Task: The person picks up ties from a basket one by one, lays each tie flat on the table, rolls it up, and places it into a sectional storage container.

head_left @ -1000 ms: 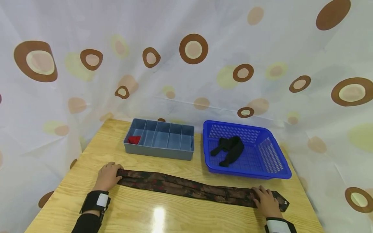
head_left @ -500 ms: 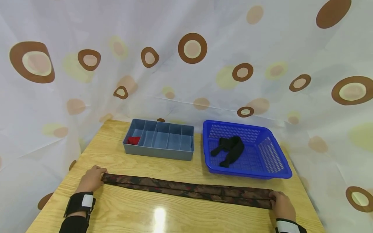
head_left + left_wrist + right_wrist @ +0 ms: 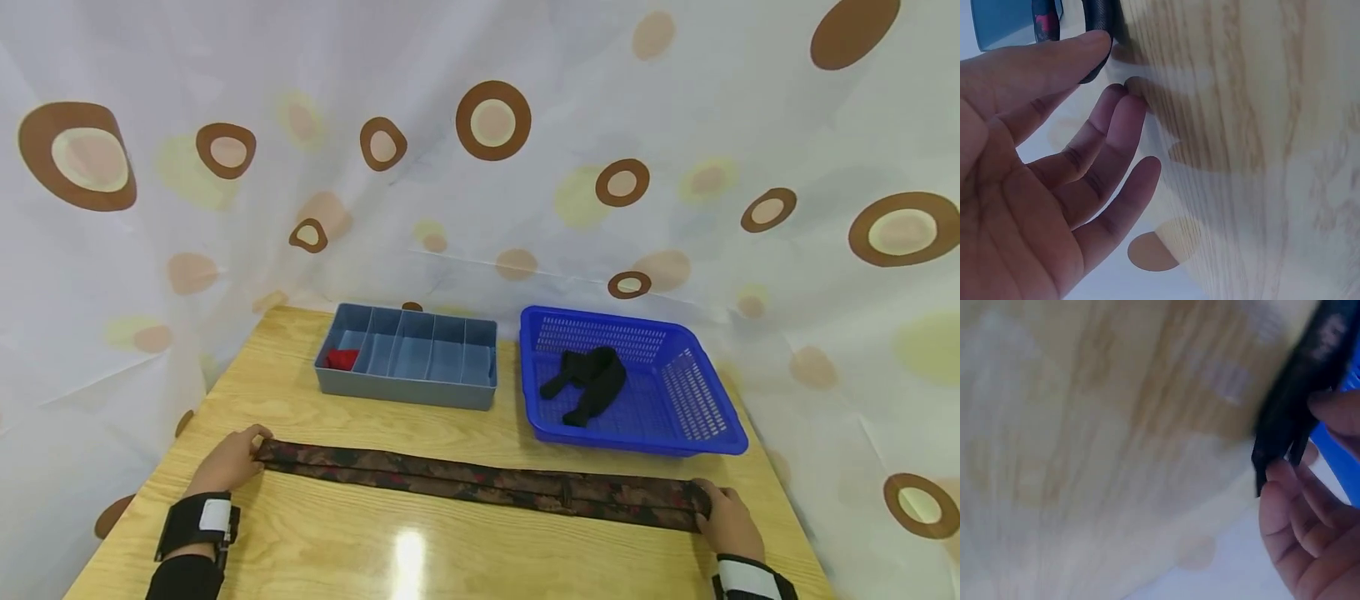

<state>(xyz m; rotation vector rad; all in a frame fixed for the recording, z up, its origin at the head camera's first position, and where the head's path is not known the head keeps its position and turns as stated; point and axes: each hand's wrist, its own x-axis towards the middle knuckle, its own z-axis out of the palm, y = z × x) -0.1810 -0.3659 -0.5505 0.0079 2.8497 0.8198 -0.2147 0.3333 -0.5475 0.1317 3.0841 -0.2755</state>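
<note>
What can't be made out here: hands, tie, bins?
- Right hand grip on the tie: head view shows only the back of the hand; right wrist view is motion-blurred.
- Left hand: fingertips hidden at the tie's end in head view.
- Red item in the grey organizer: too small to identify.
- Black cloth in the blue basket: bunched, type unclear.

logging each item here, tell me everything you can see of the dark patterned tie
The tie is a long, narrow strip of dark brown cloth with reddish blotches, seemingly doubled lengthwise. It lies flat and stretched straight across the wooden table, in front of the grey tray and blue basket. The left hand holds its left end, the right hand its right end.
</note>
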